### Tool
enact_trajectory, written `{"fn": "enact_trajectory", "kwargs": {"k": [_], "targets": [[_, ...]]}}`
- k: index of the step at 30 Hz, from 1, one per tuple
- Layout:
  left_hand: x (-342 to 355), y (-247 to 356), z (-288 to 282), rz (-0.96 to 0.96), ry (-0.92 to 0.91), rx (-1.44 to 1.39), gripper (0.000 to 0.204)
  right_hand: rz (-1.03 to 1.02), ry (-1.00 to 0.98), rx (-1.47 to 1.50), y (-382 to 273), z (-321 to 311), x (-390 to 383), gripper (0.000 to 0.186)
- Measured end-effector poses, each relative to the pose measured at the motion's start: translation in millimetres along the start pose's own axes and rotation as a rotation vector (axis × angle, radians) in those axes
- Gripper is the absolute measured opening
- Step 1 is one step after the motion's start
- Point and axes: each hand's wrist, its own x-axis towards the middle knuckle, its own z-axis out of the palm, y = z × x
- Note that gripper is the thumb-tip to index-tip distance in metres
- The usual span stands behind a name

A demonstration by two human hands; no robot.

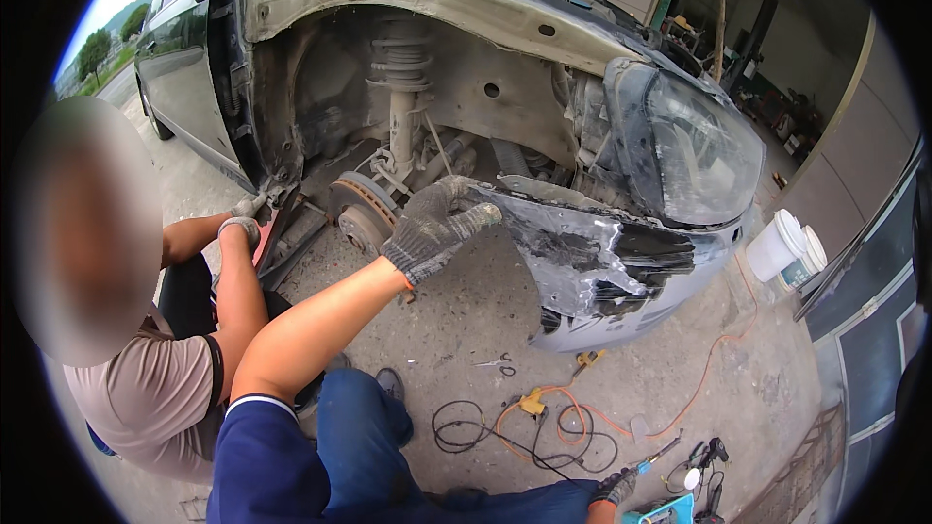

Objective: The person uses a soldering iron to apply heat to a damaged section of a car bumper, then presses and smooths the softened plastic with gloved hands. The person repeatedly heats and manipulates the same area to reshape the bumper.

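Note:
My left hand [432, 231], in a dark grey knit glove, reaches forward and grips the upper left edge of the car's front bumper [573, 306]. The bumper is grey, with torn black patches and whitish scraped areas, and sits below the headlight [704, 150]. At the lower right, my right hand [614, 488], also gloved, is closed around a slim corded tool [645, 467] with a blue section and a long thin metal end, like a soldering iron. Its tip points away from me, over the floor. The fingers of this hand are partly hidden at the picture's edge.
A co-worker [155, 388] crouches at left, gloved hand by a red jack [272, 233]. Behind lie the open wheel arch and brake disc [364, 204]. Orange and black cables [582, 417], scissors [500, 364], a blue basket [670, 512] and white buckets [777, 245] stand or lie about.

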Motion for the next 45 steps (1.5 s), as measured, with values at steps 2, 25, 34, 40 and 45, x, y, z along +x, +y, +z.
{"fn": "enact_trajectory", "kwargs": {"k": [2,25,34,40,45], "targets": [[-2.0,-1.5,0.5,-0.054,0.042,-0.181,0.022,-0.007,-0.03,0.001,2.5,-6.2,6.9,0.038],[6.8,-73.8,58.5,-0.384,-0.234,-1.409,0.041,0.046,-0.169,0.122,-3.2,-3.6,-5.4,0.031],[-35.1,-88.6,90.2,-0.661,0.015,-1.096,0.042,0.134,-0.211,0.279,-17.3,-22.7,-13.8,0.044],[-78.2,-132.4,121.0,-0.923,0.158,-1.023,0.033,-0.539,-0.459,0.077,-119.0,34.3,-123.0,0.044],[-90.6,-152.9,149.9,-0.958,0.123,-1.038,0.023,-0.982,-0.557,-0.24,-176.3,136.6,-275.1,0.046]]}}
